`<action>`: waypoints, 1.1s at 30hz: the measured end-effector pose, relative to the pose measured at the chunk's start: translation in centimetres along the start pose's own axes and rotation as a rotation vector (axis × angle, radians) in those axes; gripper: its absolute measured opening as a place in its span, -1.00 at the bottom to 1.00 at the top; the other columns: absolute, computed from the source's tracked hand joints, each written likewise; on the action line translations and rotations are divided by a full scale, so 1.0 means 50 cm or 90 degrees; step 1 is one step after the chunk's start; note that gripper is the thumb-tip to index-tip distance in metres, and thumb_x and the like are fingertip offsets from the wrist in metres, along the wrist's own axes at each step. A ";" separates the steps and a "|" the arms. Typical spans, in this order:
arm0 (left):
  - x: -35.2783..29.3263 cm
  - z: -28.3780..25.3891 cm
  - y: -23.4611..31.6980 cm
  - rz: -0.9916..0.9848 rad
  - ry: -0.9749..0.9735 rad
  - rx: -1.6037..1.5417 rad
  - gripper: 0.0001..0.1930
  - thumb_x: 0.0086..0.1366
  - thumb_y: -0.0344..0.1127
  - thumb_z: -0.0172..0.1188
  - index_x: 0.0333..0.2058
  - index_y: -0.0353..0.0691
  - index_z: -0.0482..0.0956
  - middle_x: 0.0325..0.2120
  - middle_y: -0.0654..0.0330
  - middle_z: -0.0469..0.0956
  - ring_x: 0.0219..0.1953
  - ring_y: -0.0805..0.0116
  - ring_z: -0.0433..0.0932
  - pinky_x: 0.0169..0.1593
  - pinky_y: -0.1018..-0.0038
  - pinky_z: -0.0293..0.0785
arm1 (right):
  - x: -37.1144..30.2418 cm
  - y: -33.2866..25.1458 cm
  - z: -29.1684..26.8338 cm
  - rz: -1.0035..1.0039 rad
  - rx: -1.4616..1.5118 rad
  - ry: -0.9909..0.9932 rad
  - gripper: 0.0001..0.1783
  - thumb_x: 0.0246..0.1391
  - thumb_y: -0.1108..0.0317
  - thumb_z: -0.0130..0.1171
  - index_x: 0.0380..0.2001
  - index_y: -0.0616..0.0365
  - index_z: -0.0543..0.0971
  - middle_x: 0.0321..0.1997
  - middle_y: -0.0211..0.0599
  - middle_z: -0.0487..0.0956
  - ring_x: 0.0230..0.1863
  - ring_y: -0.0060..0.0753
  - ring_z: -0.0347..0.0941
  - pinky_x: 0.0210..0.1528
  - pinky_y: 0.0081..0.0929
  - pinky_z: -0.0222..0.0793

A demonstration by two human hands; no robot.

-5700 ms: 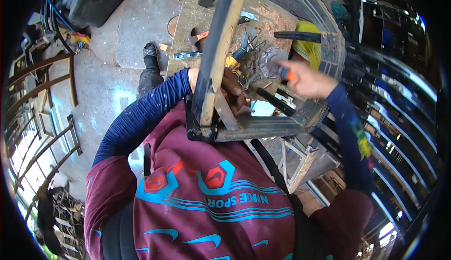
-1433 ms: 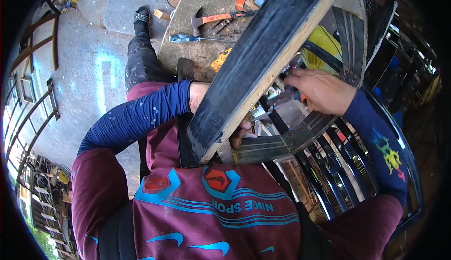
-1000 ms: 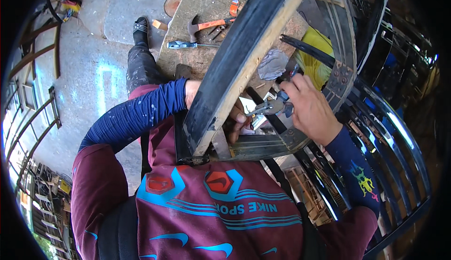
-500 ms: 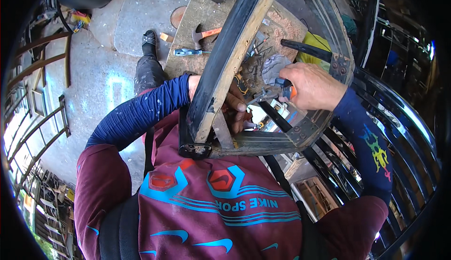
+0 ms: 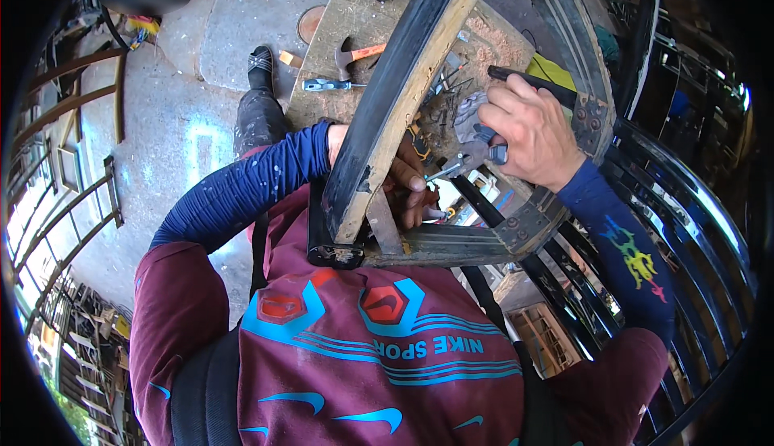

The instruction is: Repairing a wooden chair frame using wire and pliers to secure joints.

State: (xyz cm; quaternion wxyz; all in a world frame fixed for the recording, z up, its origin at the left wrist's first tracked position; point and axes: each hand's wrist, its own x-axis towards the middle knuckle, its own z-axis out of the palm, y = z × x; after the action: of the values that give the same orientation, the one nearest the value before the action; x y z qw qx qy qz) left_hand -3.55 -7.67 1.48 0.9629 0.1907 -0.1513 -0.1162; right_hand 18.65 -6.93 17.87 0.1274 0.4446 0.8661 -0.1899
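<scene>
A black wooden chair-like frame [image 5: 401, 91], worn to bare wood along one edge, stands tilted against my lap. My left hand [image 5: 405, 180] reaches behind its near rail, fingers closed on one end of a thin metal rod [image 5: 444, 171]. Part of that hand is hidden by the rail. Above the frame's opening, my right hand [image 5: 534, 133] is wrapped round a pair of pliers [image 5: 476, 154], whose jaws are at the rod's other end. Whether the jaws grip the rod or only touch it is unclear. A crumpled grey cloth [image 5: 468, 113] lies just beyond the pliers.
On the dusty board [image 5: 322, 109] lie a claw hammer [image 5: 346, 56] with an orange handle, a blue-handled screwdriver [image 5: 326, 85] and sawdust. A small wood block [image 5: 290, 60] sits at its left edge. Glossy black slatted frames [image 5: 681, 196] crowd the right side.
My right hand has rolled over, turning the pliers with it, and its fingers now point more upward. My left hand holds nearly the same place behind the rail.
</scene>
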 end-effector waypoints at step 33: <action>0.003 -0.019 -0.026 0.014 0.057 0.038 -0.67 0.43 -0.22 0.06 -0.35 -0.40 0.63 -0.36 -0.04 0.68 -0.04 0.08 0.59 0.12 0.23 0.43 | -0.012 -0.053 -0.061 0.089 -0.099 -0.168 -0.69 -0.13 0.55 0.20 -0.22 0.30 0.51 -0.15 -0.05 0.54 0.00 0.00 0.47 -0.07 -0.20 0.51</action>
State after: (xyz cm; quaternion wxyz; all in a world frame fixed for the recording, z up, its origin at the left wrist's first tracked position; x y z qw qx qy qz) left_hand -3.30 -8.57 0.16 0.9638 0.2226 -0.1137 -0.0926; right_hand 16.66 -7.43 21.42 0.2870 0.4638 0.8208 -0.1694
